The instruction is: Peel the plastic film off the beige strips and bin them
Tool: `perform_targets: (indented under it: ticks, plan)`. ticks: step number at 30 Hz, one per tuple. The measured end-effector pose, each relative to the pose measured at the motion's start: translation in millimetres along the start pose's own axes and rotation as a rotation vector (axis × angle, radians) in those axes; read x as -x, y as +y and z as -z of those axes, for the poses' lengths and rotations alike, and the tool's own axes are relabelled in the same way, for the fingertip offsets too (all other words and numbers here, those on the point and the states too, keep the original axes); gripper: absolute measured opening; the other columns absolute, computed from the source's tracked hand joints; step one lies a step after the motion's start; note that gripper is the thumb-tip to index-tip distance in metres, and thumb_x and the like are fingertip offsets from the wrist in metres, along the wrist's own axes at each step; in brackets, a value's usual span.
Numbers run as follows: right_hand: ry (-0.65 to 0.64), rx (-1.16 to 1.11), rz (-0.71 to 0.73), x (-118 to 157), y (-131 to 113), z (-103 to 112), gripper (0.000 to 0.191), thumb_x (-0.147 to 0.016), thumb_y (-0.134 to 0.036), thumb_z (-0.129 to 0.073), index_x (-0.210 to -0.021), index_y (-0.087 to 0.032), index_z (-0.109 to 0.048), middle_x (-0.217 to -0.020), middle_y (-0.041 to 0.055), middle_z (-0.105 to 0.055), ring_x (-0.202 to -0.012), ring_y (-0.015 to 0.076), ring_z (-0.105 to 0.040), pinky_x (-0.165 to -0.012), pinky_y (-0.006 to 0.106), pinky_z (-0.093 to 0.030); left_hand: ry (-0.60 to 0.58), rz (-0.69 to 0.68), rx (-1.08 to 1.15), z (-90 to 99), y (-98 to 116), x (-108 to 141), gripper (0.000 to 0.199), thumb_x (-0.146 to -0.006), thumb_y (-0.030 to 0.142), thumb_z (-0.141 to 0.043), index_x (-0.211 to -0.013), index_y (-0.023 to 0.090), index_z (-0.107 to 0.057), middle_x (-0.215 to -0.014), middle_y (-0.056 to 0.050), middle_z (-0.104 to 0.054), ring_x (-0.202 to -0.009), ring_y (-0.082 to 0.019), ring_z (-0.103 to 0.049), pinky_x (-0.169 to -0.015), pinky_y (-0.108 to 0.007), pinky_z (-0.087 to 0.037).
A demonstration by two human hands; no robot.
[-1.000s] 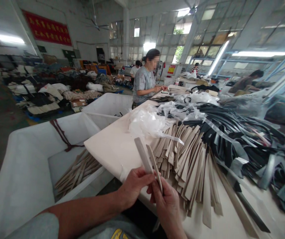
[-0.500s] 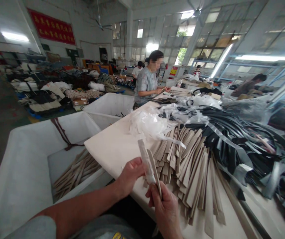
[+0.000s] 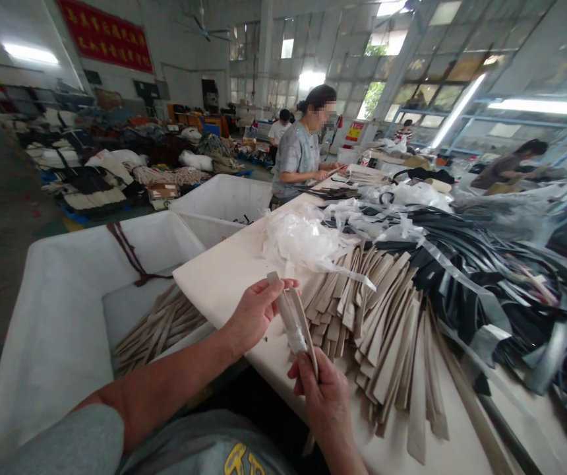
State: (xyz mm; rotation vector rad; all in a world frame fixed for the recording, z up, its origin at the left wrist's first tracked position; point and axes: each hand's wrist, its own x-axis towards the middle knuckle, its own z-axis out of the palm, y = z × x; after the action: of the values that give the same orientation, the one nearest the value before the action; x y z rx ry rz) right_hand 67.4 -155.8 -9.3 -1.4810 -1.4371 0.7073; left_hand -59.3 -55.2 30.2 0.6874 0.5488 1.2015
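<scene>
A beige fabric strip, looped or doubled into two lengths, is held up over the table edge, with a crumpled whitish film on its nearer length. My left hand pinches its upper end between thumb and fingers. Lower down, my right hand is closed around the strip, thumb pressing beside the whitish part. Just beyond my right hand, a fanned pile of similar beige strips lies on the table. The strip's lower end is hidden by my right hand.
Crumpled clear film sits on the pale table. Black strips heap at the right. Left of the table stands a white bin with beige strips inside. A co-worker stands at the table's far end.
My left hand has moved up to the strip's top end, its fingers now reaching across it. My right hand keeps its hold. The view has shifted slightly.
</scene>
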Motion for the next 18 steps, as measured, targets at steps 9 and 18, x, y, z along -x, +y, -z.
perform_targets:
  ticks: [9,18]
  plan:
    - [-0.048,-0.113,-0.032,-9,7,-22,0.041,-0.093,-0.052,-0.049,-0.073,-0.018,-0.062,-0.054,-0.0012,-0.058,-0.042,0.0115,-0.051,-0.043,0.022,-0.040,-0.102,0.097,-0.140,7.8,-38,44,0.043,-0.089,0.052,-0.056,-0.091,0.011,-0.069,-0.070,-0.005,-0.065,-0.045,-0.007,-0.045,-0.038,-0.018,-0.030]
    - [0.208,-0.382,-0.340,-11,14,17,0.037,-0.085,-0.055,-0.063,-0.101,-0.022,-0.068,-0.081,0.0025,-0.068,-0.058,0.0127,-0.058,-0.052,0.023,-0.047,0.264,-0.593,-0.210,98.2,124,-20,0.034,-0.078,0.051,-0.069,-0.085,0.019,-0.061,-0.074,0.000,-0.068,-0.060,-0.011,-0.063,-0.060,-0.023,-0.051]
